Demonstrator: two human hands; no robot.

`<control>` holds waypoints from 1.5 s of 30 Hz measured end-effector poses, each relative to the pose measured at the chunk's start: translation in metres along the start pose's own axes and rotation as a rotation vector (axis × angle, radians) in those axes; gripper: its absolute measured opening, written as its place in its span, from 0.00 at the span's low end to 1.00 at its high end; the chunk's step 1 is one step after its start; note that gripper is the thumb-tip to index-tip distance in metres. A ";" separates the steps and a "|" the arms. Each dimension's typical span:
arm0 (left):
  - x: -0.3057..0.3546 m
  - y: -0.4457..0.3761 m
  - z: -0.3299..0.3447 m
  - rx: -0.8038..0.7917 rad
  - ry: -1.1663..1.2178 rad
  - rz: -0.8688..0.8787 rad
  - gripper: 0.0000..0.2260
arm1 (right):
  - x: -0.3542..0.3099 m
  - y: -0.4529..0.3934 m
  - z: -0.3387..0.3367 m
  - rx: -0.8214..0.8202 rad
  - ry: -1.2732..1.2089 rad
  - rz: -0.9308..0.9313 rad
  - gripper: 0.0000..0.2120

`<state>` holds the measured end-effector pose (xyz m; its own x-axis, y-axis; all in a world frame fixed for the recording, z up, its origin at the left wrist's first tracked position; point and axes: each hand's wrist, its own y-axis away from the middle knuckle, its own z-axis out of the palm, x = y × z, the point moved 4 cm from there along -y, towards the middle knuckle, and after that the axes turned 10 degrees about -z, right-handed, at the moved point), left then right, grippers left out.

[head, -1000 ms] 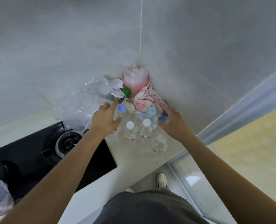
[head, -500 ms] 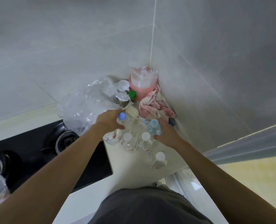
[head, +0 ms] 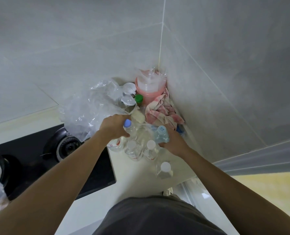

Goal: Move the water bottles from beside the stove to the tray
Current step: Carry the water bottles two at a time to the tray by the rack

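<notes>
Two hands grip bottles beside the stove [head: 39,160]; left hand [head: 114,127] fingers curl around the blue-capped bottle [head: 129,127]; right hand [head: 174,143], at 3 o'clock, clasps the light-blue-capped bottle [head: 161,134].

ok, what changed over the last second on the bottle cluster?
The right hand moved in from the corner behind the cloth and closed on the light-blue-capped bottle. The left hand closed on the purple-capped bottle. The three white-capped bottles in front, pink container and plastic bag stayed put.
</notes>
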<state>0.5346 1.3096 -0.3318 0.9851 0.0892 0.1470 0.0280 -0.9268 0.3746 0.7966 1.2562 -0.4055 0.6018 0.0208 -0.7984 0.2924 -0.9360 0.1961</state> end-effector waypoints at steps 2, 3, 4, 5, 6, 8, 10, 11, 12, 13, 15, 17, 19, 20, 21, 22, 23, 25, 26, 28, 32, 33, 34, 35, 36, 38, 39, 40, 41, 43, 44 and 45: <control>0.000 0.003 -0.001 0.019 0.021 0.013 0.25 | 0.000 0.002 0.001 0.028 0.008 0.003 0.30; -0.001 0.004 -0.002 0.026 0.047 0.013 0.25 | -0.001 0.004 -0.001 0.046 0.010 0.011 0.31; -0.002 0.004 -0.003 0.032 0.082 0.010 0.26 | -0.002 0.005 -0.002 0.073 0.006 0.008 0.32; -0.004 0.004 -0.004 0.033 0.127 0.007 0.26 | -0.003 0.005 -0.004 0.101 0.001 0.007 0.33; -0.006 0.006 -0.006 0.035 0.174 0.008 0.25 | -0.007 0.005 -0.008 0.127 -0.008 0.000 0.32; -0.008 0.009 -0.013 0.053 0.269 0.027 0.25 | -0.019 0.003 -0.019 0.185 -0.029 -0.012 0.28; -0.008 0.013 -0.023 0.086 0.371 0.055 0.25 | -0.036 0.000 -0.033 0.239 -0.065 -0.063 0.20; -0.007 0.016 -0.030 0.106 0.427 0.075 0.24 | -0.046 -0.001 -0.040 0.269 -0.085 -0.084 0.18; -0.007 0.019 -0.038 0.125 0.482 0.100 0.23 | -0.055 -0.001 -0.046 0.299 -0.104 -0.103 0.18; -0.006 0.022 -0.046 0.146 0.537 0.130 0.22 | -0.065 0.000 -0.053 0.319 -0.129 -0.112 0.19; -0.005 0.030 -0.064 0.185 0.654 0.186 0.22 | -0.086 0.003 -0.063 0.349 -0.195 -0.148 0.23; -0.007 0.040 -0.083 0.227 0.755 0.213 0.22 | -0.109 0.007 -0.072 0.377 -0.258 -0.203 0.26; -0.009 0.053 -0.101 0.261 0.832 0.227 0.22 | -0.133 0.014 -0.079 0.405 -0.291 -0.256 0.26; -0.010 0.061 -0.110 0.272 0.870 0.239 0.22 | -0.144 0.018 -0.082 0.420 -0.312 -0.272 0.26; -0.011 0.069 -0.119 0.280 0.910 0.250 0.21 | -0.154 0.022 -0.085 0.434 -0.335 -0.290 0.26; -0.013 0.078 -0.127 0.282 0.963 0.263 0.20 | -0.165 0.027 -0.086 0.448 -0.358 -0.309 0.26; -0.015 0.087 -0.133 0.282 1.020 0.271 0.19 | -0.175 0.032 -0.086 0.459 -0.384 -0.324 0.26; -0.019 0.108 -0.144 0.289 1.130 0.292 0.17 | -0.194 0.044 -0.085 0.473 -0.443 -0.345 0.26; -0.020 0.118 -0.147 0.292 1.180 0.308 0.17 | -0.202 0.050 -0.083 0.475 -0.469 -0.351 0.26; -0.024 0.137 -0.150 0.287 1.269 0.320 0.16 | -0.218 0.064 -0.077 0.470 -0.519 -0.364 0.26; -0.031 0.181 -0.144 0.284 1.446 0.297 0.15 | -0.243 0.093 -0.056 0.442 -0.635 -0.378 0.22; -0.034 0.192 -0.140 0.293 1.490 0.281 0.14 | -0.248 0.100 -0.050 0.434 -0.662 -0.378 0.21; -0.037 0.205 -0.136 0.300 1.534 0.265 0.13 | -0.252 0.106 -0.045 0.420 -0.685 -0.382 0.22; -0.041 0.217 -0.132 0.308 1.571 0.249 0.10 | -0.257 0.112 -0.039 0.399 -0.694 -0.392 0.22; -0.044 0.230 -0.128 0.314 1.605 0.232 0.08 | -0.264 0.119 -0.034 0.375 -0.696 -0.403 0.21; -0.054 0.258 -0.118 0.341 1.640 0.191 0.07 | -0.277 0.134 -0.020 0.318 -0.727 -0.422 0.19; -0.058 0.274 -0.113 0.354 1.658 0.166 0.06 | -0.282 0.141 -0.012 0.284 -0.759 -0.427 0.19; -0.062 0.290 -0.108 0.360 1.683 0.132 0.05 | -0.288 0.150 -0.004 0.246 -0.790 -0.433 0.20; -0.067 0.306 -0.101 0.374 1.695 0.099 0.04 | -0.292 0.159 0.006 0.207 -0.814 -0.440 0.20; -0.078 0.338 -0.084 0.411 1.707 0.014 0.06 | -0.298 0.177 0.026 0.127 -0.859 -0.450 0.19; -0.084 0.357 -0.075 0.436 1.720 -0.034 0.06 | -0.300 0.187 0.037 0.087 -0.880 -0.443 0.18; -0.092 0.375 -0.065 0.458 1.734 -0.079 0.05 | -0.302 0.199 0.049 0.044 -0.893 -0.436 0.17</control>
<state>0.4434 0.9780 -0.1454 -0.2953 0.0965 0.9505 0.3980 -0.8920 0.2142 0.6363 1.0466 -0.1537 -0.3376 0.1107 -0.9348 0.3161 -0.9221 -0.2234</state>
